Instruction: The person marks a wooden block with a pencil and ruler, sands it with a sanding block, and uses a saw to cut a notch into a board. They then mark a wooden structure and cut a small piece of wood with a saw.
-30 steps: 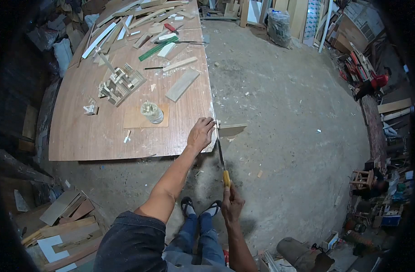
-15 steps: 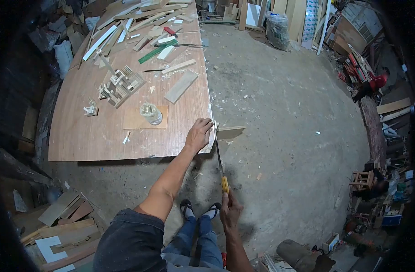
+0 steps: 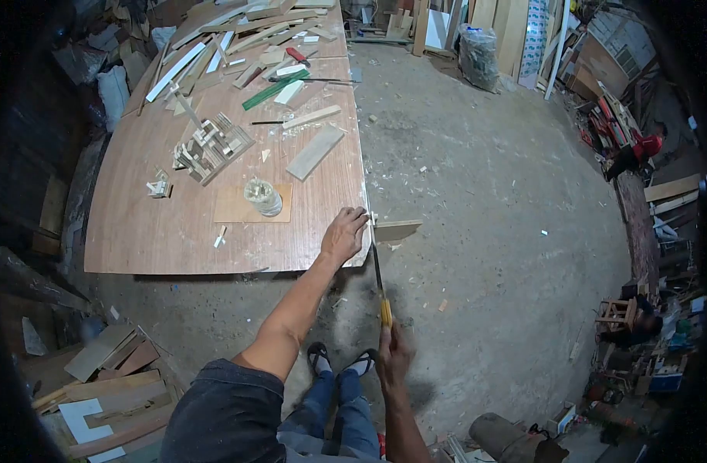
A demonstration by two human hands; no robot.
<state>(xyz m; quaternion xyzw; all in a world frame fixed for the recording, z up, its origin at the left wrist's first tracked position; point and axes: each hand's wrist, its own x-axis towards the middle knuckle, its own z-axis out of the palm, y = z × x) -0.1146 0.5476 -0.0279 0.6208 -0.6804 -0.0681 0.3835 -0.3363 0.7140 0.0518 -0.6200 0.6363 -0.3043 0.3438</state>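
My left hand (image 3: 345, 235) is closed at the right edge of the wooden table (image 3: 160, 247), its fingers pinching a small pale piece of wood (image 3: 374, 218) there. In my right hand (image 3: 397, 353) is a saw (image 3: 386, 312) with a yellow handle and a thin dark blade. The blade points away from me, its far part against the table edge just by my left fingertips. A flat board (image 3: 398, 229) juts out from the edge beside the blade. The exact contact between blade and wood is too small to make out.
On the table stand a clear jar (image 3: 262, 197) on a thin board, a small wooden model (image 3: 212, 148) and a grey plank (image 3: 315, 153). Wood strips (image 3: 253, 35) pile up at the far end. A filled plastic bag (image 3: 478, 58) stands on the floor. Another person (image 3: 643, 320) is at far right.
The view has shifted slightly. Against the table edge, the saw and my right hand have moved a little forward; my left hand keeps its place at the edge.
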